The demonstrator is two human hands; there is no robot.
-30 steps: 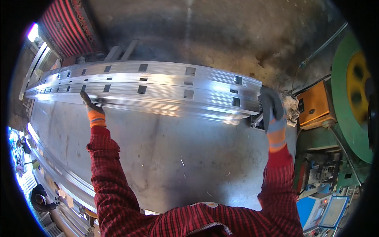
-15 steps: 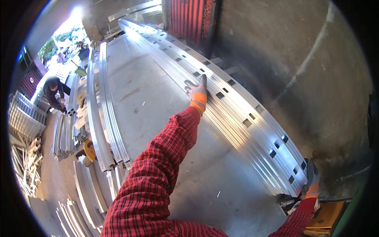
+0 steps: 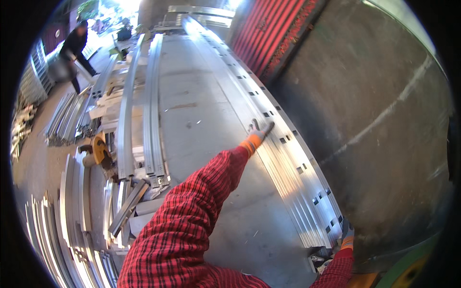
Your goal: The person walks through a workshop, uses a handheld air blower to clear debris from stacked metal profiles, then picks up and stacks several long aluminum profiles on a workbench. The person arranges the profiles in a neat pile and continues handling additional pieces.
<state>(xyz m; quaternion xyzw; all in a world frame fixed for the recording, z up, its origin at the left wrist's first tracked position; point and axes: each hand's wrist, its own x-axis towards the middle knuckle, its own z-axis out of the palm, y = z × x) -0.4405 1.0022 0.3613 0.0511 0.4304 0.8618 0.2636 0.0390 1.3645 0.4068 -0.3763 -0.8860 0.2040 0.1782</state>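
Note:
Long silvery metal profiles (image 3: 283,180) with dark rectangular cutouts lie side by side on a grey metal tabletop (image 3: 192,125), running from near right toward the far wall. My left hand (image 3: 259,132), in a grey and orange glove, rests on their upper face with its fingers spread. At the near right end, my right hand (image 3: 347,235), gloved alike, closes around the outer edge of the outermost profile. Its fingertips are partly hidden. Both forearms wear red and black checked sleeves.
More long profiles (image 3: 152,105) lie along the table's left side. A yellow power saw (image 3: 101,150) stands beside them. Metal bars (image 3: 67,117) are stacked on the floor, near a co-worker (image 3: 76,48) in dark clothes. A wall (image 3: 379,105) borders the right side.
My view has shifted, so the profiles appear straighter and farther left at their near end. Both hands stay on them. The co-worker now stands more upright, leaning over.

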